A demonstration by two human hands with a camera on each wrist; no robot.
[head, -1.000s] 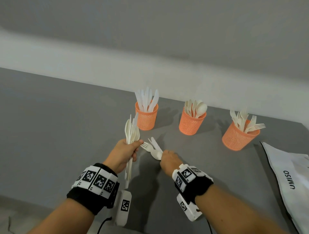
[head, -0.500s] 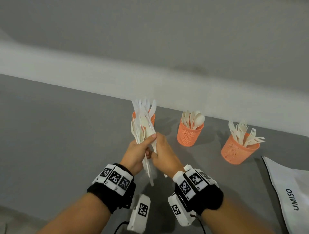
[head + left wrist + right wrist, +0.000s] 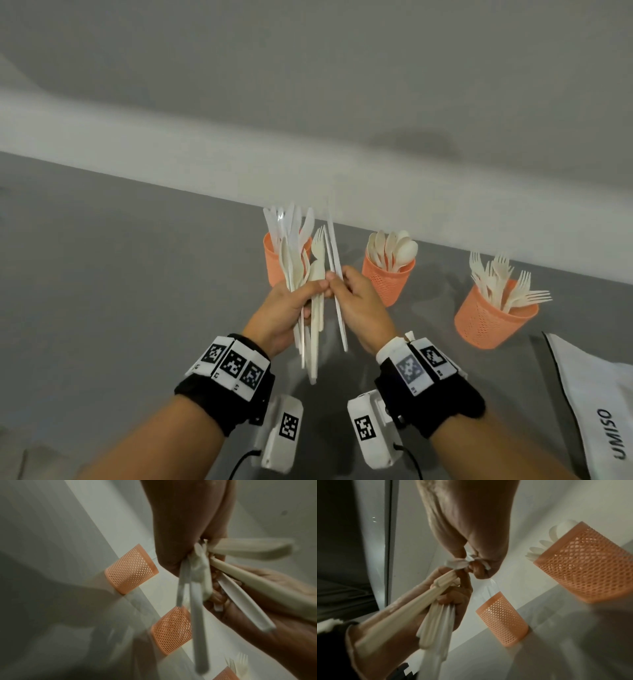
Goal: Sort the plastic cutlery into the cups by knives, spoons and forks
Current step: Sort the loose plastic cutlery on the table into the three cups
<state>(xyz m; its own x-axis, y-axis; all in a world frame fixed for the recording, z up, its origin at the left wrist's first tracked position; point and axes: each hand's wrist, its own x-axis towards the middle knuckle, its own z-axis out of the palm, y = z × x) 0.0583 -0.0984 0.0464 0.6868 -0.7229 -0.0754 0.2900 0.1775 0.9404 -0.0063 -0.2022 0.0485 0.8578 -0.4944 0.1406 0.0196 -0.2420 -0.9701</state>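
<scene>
Your left hand (image 3: 286, 308) was curled tight round a mixed bundle (image 3: 301, 274) of forks and spoons, held upright above the table (image 3: 120, 274). Your right hand (image 3: 359, 301) pinched two thin white knives (image 3: 334, 253) just beside that bundle, fingertips touching your left thumb. Behind them stood the knife cup (image 3: 274, 260), spoon cup (image 3: 388, 277) and fork cup (image 3: 493, 318), each already well filled. By my reading, only what you held was left to sort.
</scene>
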